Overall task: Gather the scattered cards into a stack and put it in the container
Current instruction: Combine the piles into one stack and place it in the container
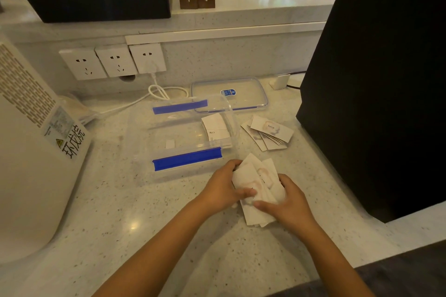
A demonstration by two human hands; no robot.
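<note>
Both hands hold a loose bunch of white cards [259, 177] just above the speckled counter, in front of the container. My left hand [223, 186] grips the bunch's left edge, thumb on top. My right hand [288, 202] grips its right side. A second fanned pile of cards [270, 133], the top one reading "love", lies on the counter to the right of the container. The clear plastic container [183, 137] with blue clips lies open; a white card [216, 127] shows at its right end, inside or behind the wall I cannot tell.
The container's clear lid [229, 96] lies flat behind it. A white appliance [31, 147] stands at the left, a tall black box [376, 79] at the right. Wall sockets [113, 61] with a white cable [159, 92] sit at the back.
</note>
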